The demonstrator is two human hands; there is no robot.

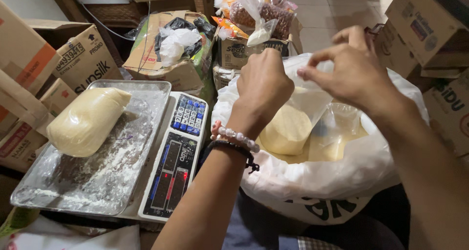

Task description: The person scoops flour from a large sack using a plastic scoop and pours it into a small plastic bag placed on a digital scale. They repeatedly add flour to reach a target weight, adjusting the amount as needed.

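Note:
My left hand (263, 86) is raised over a big white sack (337, 181) of pale yellow flour, fingers closed on the neck of a small clear plastic bag (288, 128) full of flour. My right hand (354, 69) pinches the bag's thin plastic top beside the left hand. A beaded bracelet and a dark cord sit on my left wrist. A loose clear bag (342, 118) lies on the flour inside the sack. To the left, a filled flour bag (88, 120) rests on the metal tray (107, 181) of a digital scale (178, 157).
Cardboard boxes (83, 54) crowd the left and back, one holding black and white plastic bags (178, 40). More boxes (430, 30) stack at the right. Packets of snacks and nuts (259, 10) sit behind the sack. Tiled floor shows at the top.

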